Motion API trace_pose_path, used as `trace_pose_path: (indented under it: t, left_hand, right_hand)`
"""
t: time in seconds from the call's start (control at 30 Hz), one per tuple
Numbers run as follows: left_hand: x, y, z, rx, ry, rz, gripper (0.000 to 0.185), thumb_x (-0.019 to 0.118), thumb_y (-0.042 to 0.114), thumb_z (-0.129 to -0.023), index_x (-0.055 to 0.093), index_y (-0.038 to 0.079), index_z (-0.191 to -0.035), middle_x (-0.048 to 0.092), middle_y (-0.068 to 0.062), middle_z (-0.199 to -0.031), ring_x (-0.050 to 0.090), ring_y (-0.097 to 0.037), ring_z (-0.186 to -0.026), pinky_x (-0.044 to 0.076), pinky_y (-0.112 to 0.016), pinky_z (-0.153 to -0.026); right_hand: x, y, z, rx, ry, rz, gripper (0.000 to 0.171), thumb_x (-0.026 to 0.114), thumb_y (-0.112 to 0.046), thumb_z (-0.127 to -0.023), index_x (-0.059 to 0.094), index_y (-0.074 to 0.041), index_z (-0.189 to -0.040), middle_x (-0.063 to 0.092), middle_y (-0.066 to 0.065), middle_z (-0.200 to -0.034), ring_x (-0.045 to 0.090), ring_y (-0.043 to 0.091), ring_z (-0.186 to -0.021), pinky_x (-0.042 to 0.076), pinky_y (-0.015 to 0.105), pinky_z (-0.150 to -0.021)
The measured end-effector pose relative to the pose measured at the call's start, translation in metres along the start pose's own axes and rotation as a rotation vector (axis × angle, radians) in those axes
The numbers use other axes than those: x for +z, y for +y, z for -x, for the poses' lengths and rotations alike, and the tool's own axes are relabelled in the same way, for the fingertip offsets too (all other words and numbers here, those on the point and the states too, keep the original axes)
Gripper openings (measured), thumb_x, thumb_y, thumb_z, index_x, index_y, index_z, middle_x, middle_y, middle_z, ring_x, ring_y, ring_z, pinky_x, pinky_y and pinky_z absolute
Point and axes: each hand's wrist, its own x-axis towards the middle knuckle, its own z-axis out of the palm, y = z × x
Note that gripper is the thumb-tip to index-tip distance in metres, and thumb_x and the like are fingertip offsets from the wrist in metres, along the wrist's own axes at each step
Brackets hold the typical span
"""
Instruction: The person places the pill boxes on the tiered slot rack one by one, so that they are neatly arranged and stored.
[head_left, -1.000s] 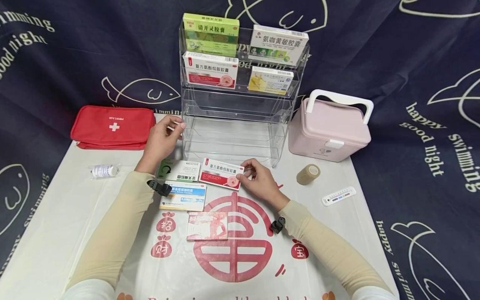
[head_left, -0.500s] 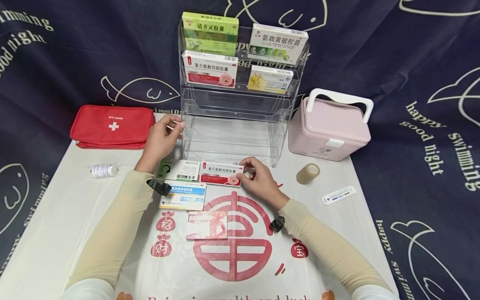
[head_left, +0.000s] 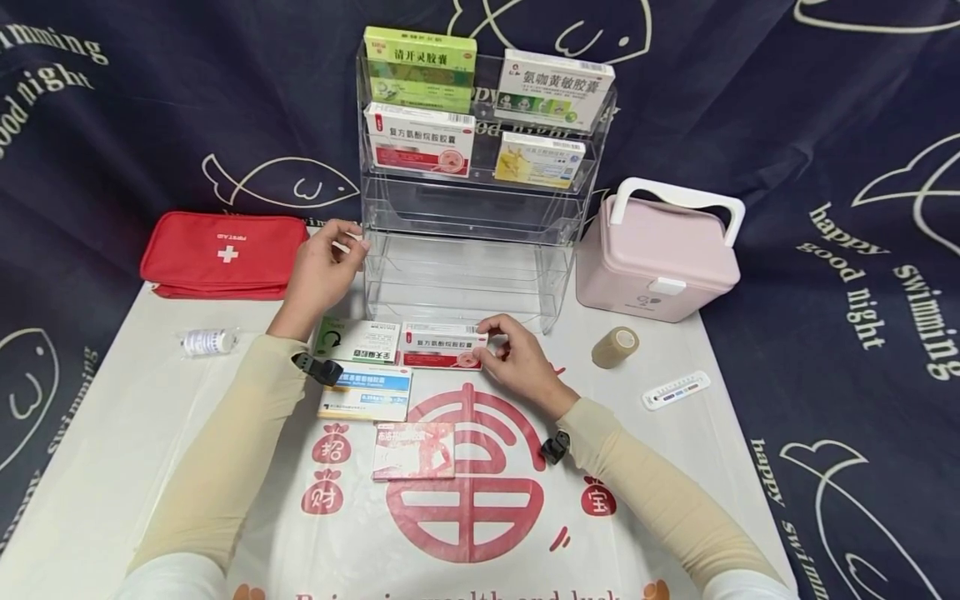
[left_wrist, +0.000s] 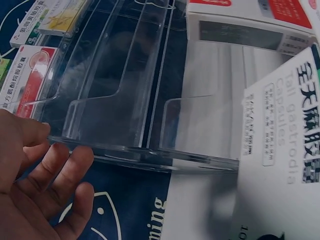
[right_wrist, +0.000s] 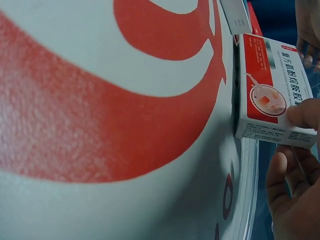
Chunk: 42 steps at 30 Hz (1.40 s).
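Observation:
My right hand [head_left: 521, 362] pinches the right end of a red-and-white medicine box [head_left: 442, 346], thumb on its printed face in the right wrist view. The box is tilted up at the front of a clear acrylic display rack [head_left: 472, 304]. To its left lies a white-and-green medicine box [head_left: 367, 342]. A blue-and-white box [head_left: 375, 392] and a pink box [head_left: 415, 451] lie nearer me. By the rack's left side is my left hand [head_left: 326, 267], fingers loosely bent with nothing between them; in the left wrist view its thumb overlaps the rack's edge.
Medicine boxes fill the rack's upper tiers, among them a green box [head_left: 420, 71] and a yellow box [head_left: 538, 160]. A red first aid pouch [head_left: 225, 254] and a wrapped bandage roll [head_left: 208, 342] lie left. Right are a pink case [head_left: 660, 258], a brown roll [head_left: 616, 347] and a test strip [head_left: 675, 391].
My right hand has tilted the red-and-white box more upright and straightened it along the rack's front. My left hand has shifted slightly up beside the rack.

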Motion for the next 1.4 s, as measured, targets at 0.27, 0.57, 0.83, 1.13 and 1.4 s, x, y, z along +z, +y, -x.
trace_pose_path:
  t: [0.27,0.57,0.83,1.13,1.4]
  left_hand:
    - [0.0,0.003,-0.003,-0.001,0.013,0.018,0.021,0.066,0.016,-0.1,0.063,0.003,-0.116,0.066,-0.013,-0.094,0.067,-0.021,-0.068,0.042,-0.021,-0.058]
    - [0.002,0.001,-0.002,-0.005,0.01,0.027,0.022,0.066,0.016,-0.101,0.062,0.003,-0.118,0.067,-0.014,-0.094,0.068,-0.038,-0.076,0.042,-0.021,-0.059]
    - [0.001,-0.002,-0.001,-0.014,-0.001,0.044,0.024,0.065,0.018,-0.101,0.062,0.003,-0.119,0.066,-0.014,-0.095,0.066,-0.015,-0.067,0.044,-0.022,-0.061]
    - [0.001,-0.002,-0.002,-0.006,-0.002,0.049,0.024,0.064,0.019,-0.102,0.061,0.003,-0.12,0.065,-0.014,-0.094,0.068,-0.027,-0.071,0.044,-0.022,-0.061]
    - [0.001,-0.003,-0.002,-0.001,0.006,0.037,0.023,0.065,0.019,-0.102,0.062,0.004,-0.119,0.065,-0.013,-0.094,0.066,-0.017,-0.068,0.043,-0.022,-0.059]
  right_hand:
    - [0.001,-0.002,0.002,-0.007,0.006,-0.036,0.028,0.077,-0.003,-0.089,0.063,-0.01,-0.112,0.064,0.005,-0.109,0.054,0.023,-0.064,0.046,0.032,-0.058]
    - [-0.002,-0.017,-0.002,-0.067,0.052,-0.076,0.027,0.075,0.012,-0.085,0.062,0.002,-0.106,0.064,0.015,-0.11,0.057,0.041,-0.083,0.048,0.05,-0.06]
    - [0.0,-0.013,-0.003,-0.068,0.017,-0.081,0.026,0.072,0.013,-0.087,0.063,0.002,-0.108,0.064,0.017,-0.114,0.053,0.039,-0.067,0.046,0.053,-0.057]
    - [0.001,0.003,-0.004,-0.101,0.01,-0.052,0.026,0.074,0.005,-0.089,0.065,-0.007,-0.111,0.064,0.007,-0.116,0.054,0.026,-0.069,0.048,0.041,-0.059]
    - [-0.005,-0.024,-0.009,-0.119,0.025,-0.089,0.026,0.073,0.015,-0.085,0.064,0.007,-0.109,0.064,0.022,-0.113,0.057,0.036,-0.07,0.049,0.049,-0.059]
